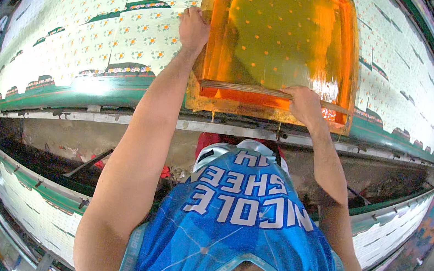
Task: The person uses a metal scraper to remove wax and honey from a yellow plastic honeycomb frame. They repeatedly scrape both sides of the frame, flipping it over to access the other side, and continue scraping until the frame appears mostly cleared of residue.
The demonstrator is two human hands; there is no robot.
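Note:
A screen printing frame [269, 113], stained orange, lies on the long table in front of me. Its mesh [280, 40] looks olive-yellow, with small orange dots showing in it. My left hand [193, 29] has its fingers curled at the left side of the frame. Across the near end of the mesh lies a squeegee [248, 89], a long thin bar, and my right hand [306, 104] grips it right of its middle. Orange ink [243, 96] pools between the squeegee and the near rim. Pale fabric pieces [143, 38] printed with orange and green motifs extend from under the frame.
The green table edge [132, 88] runs above a pale metal rail [152, 121] between me and the frame. Behind me stands another long table [44, 211] with pale pieces on it. Dark slanted struts [88, 163] cross the gap between the tables.

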